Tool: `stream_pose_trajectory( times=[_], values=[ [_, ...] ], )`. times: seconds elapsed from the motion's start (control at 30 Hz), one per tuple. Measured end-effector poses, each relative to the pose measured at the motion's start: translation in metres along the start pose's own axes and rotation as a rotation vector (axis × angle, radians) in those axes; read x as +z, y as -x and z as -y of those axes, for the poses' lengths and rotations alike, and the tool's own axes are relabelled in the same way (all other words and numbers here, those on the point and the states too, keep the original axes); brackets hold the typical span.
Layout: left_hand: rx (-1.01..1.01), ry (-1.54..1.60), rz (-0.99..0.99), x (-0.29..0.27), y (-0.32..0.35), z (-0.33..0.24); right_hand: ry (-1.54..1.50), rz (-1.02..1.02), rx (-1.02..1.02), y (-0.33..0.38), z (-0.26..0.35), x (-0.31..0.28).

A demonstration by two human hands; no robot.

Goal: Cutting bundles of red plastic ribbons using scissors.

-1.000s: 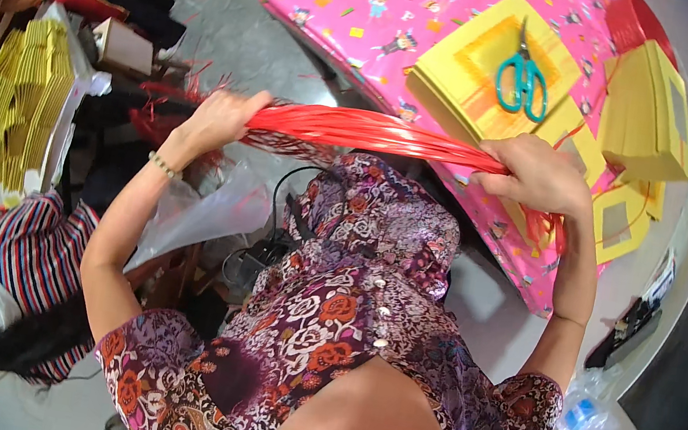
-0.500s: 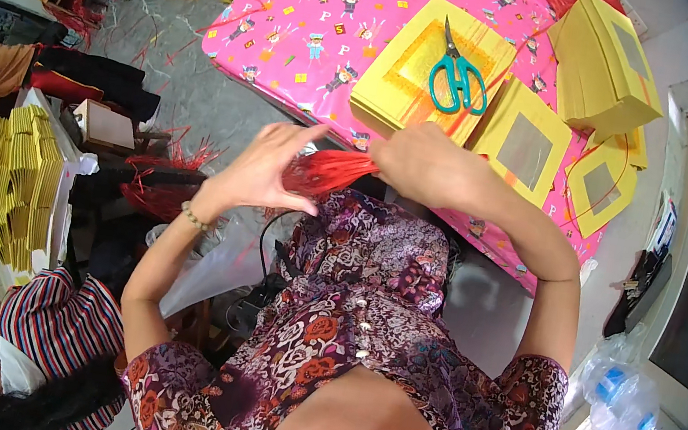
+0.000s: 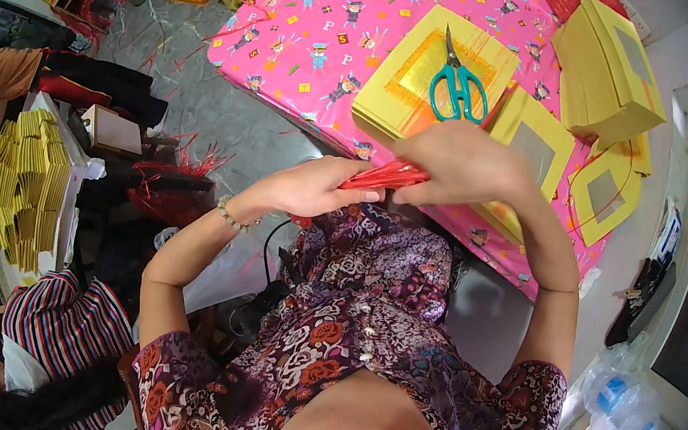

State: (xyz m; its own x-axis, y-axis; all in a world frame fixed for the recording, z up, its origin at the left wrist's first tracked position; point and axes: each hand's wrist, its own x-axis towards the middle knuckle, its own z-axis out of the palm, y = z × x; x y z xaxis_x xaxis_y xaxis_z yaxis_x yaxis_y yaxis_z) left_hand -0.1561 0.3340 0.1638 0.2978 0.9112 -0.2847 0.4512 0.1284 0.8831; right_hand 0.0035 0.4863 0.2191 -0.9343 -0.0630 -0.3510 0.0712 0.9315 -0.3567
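Observation:
A bundle of red strands stretches between my hands, just off the table's near edge. My left hand, with a beaded bracelet at the wrist, is closed round the bundle's left part. At its right end my right hand grips the same strands, its fingers partly hidden and a little blurred. Just beyond the right hand, teal-handled scissors lie on a stack of flat yellow boxes. Beside that stack is a yellow box with a grey window.
A pink patterned cloth covers the table. Yellow boxes stand at its far right, near a windowed yellow piece. On the left, a person in stripes and another in orange are near piled yellow cartons.
My left hand was spread open beside the loose strands; it has moved right and closed round them. The right hand has shifted slightly right, still holding the bundle.

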Motion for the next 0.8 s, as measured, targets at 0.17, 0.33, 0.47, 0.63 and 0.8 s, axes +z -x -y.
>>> stream_pose_trajectory(
  times=[0.17,0.33,0.47,0.63,0.8],
  values=[
    [0.082,0.050,-0.066,-0.008,0.011,0.011,-0.382,-0.265,-0.122,0.028,-0.049,-0.013],
    [-0.001,0.173,-0.373,-0.016,0.014,0.001,-0.578,-0.382,-0.040,0.030,-0.074,-0.011],
    [-0.032,0.239,-0.500,-0.016,0.008,0.005,-0.809,-0.610,0.036,0.002,-0.066,0.010],
    [0.092,0.287,-0.660,-0.003,-0.017,0.001,-1.170,-1.099,-0.185,-0.057,-0.040,0.056],
    [0.153,0.199,-0.773,0.008,-0.030,0.006,-1.564,-1.177,-0.071,-0.084,0.003,0.056]
  ],
)
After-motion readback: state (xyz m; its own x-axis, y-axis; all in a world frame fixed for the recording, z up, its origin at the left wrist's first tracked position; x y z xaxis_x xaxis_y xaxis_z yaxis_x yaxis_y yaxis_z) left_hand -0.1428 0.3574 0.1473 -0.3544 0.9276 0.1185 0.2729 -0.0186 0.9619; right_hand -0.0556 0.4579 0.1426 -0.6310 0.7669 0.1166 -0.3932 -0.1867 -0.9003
